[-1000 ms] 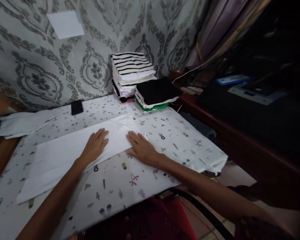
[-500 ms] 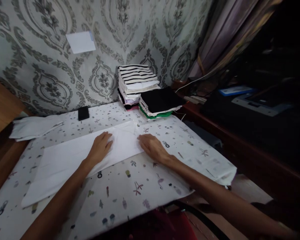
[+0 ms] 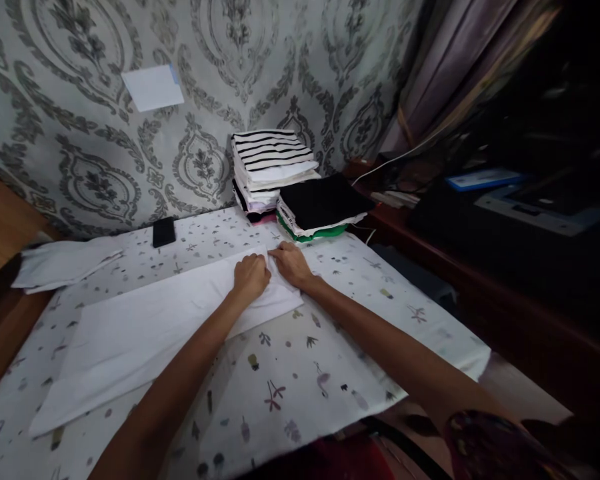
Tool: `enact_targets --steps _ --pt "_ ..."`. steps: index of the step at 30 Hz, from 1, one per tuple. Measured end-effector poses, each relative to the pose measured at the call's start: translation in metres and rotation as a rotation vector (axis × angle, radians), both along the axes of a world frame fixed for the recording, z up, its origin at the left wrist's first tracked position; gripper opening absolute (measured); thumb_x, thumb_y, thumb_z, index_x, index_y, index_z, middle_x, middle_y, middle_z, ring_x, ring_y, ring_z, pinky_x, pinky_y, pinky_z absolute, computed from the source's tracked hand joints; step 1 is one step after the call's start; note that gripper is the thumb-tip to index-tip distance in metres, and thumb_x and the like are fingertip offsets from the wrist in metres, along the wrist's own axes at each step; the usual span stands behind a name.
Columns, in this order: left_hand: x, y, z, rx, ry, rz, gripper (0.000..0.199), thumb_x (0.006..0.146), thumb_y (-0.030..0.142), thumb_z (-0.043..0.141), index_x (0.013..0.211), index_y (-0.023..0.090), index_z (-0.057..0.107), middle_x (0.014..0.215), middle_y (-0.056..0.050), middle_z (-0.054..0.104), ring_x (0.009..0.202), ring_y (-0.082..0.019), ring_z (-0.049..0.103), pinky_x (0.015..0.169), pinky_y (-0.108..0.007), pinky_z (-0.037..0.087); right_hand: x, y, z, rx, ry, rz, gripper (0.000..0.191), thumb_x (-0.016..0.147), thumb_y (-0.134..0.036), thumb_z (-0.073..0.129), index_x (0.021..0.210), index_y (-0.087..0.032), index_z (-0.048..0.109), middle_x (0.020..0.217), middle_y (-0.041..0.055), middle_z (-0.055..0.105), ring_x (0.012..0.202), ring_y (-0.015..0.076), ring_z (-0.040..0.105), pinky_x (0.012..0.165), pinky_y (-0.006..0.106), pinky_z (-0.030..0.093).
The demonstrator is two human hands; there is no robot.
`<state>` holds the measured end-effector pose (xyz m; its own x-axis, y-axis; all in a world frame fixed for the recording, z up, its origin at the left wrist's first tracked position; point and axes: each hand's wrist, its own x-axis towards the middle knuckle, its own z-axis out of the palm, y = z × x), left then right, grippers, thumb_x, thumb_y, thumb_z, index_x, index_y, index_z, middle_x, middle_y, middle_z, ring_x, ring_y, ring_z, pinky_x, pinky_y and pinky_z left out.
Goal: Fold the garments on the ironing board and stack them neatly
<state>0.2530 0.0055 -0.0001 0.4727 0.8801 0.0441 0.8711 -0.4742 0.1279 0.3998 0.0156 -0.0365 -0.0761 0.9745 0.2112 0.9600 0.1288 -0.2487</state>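
Observation:
A white cloth [image 3: 150,320], laid out as a long folded strip, stretches across the table from the lower left towards the centre. My left hand [image 3: 251,275] is closed near the far edge of the strip's right end, its fingers curled down onto the fabric. Just beside it, my right hand [image 3: 291,264] pinches the cloth at the far right corner. The two hands are close together but apart. Part of the cloth's right end is hidden under my hands and looks slightly rumpled.
Behind my hands stand two stacks of folded clothes, one topped with a striped garment [image 3: 273,150], the other with a black garment [image 3: 325,200]. A black phone [image 3: 164,231] lies near the wall. Another white cloth [image 3: 65,263] rests at the table's left edge.
Both hands have moved to the far right corner of the cloth. The left slid right and closed; the right moved away from me and now pinches the fabric.

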Motion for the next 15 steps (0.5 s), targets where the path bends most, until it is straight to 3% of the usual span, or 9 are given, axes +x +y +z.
enact_targets --steps 7,11,13,15 --pt "-0.01 0.0 -0.001 -0.046 -0.075 -0.053 0.019 0.096 0.026 0.048 0.101 0.019 0.064 0.11 -0.01 0.069 0.107 -0.026 0.061 0.091 -0.04 0.047 0.008 0.011 -0.009 0.073 0.118 0.015 0.041 0.092 -0.009 0.041 0.117 -0.014 0.073 0.109 0.0138 0.069 0.106 0.0247 0.061 0.1 0.036 0.045" --pt "-0.022 -0.009 -0.004 -0.029 -0.193 -0.11 0.023 0.099 0.033 0.046 0.114 0.019 0.058 0.12 -0.01 0.065 0.114 -0.025 0.057 0.097 -0.041 0.046 0.002 0.016 -0.021 0.252 0.162 0.142 0.044 0.097 -0.025 0.039 0.131 -0.011 0.062 0.14 0.0184 0.059 0.131 0.0301 0.052 0.11 0.048 0.041" --pt "-0.037 -0.017 -0.007 0.004 -0.224 -0.159 0.026 0.1 0.033 0.044 0.12 0.019 0.054 0.128 -0.012 0.061 0.121 -0.026 0.054 0.1 -0.043 0.045 -0.003 0.018 -0.031 0.227 0.091 0.23 0.052 0.098 -0.034 0.037 0.139 -0.008 0.055 0.151 0.0205 0.048 0.144 0.0309 0.039 0.114 0.051 0.037" --pt "-0.059 -0.029 -0.009 0.012 -0.235 -0.203 0.03 0.1 0.033 0.043 0.126 0.019 0.05 0.136 -0.014 0.056 0.13 -0.028 0.049 0.106 -0.046 0.041 -0.006 0.02 -0.039 0.124 0.006 0.285 0.054 0.099 -0.04 0.035 0.141 -0.012 0.053 0.151 0.0178 0.049 0.145 0.0305 0.039 0.114 0.054 0.037"
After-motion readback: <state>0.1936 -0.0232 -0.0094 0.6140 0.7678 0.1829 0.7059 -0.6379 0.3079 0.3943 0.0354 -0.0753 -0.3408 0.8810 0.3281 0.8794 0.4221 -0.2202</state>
